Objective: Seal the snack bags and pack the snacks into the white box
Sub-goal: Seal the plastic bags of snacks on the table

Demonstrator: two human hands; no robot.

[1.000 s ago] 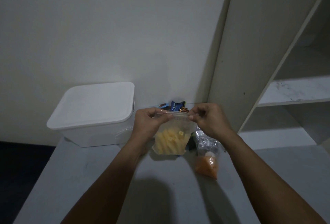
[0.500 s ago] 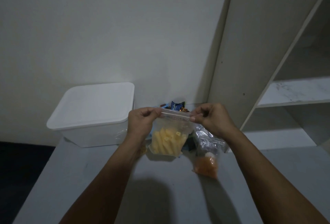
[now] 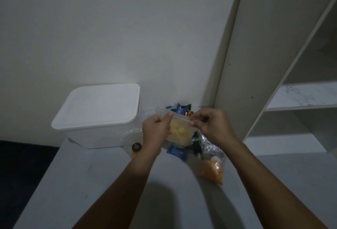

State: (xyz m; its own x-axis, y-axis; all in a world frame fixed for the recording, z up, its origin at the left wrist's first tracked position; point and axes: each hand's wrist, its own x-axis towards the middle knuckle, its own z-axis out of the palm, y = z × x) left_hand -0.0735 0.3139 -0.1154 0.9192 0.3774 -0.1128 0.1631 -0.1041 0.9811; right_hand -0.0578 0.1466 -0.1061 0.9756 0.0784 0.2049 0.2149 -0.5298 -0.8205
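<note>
hands (image 3: pixel 179 124) pinching zip bag (image 3: pixel 179 134) — yellow snacks, lidded white box (image 3: pixel 98 115)

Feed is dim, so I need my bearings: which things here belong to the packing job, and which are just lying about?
Job:
yellow snack bag, top pinched by left hand and right hand
orange snack bag
blue wrapped snacks
white box, lid on

Lying about:
shelf unit

Lidded box (image 3: pixel 96 108) on table (image 3: pixel 91 183), left of snacks (image 3: pixel 182 109).
</note>
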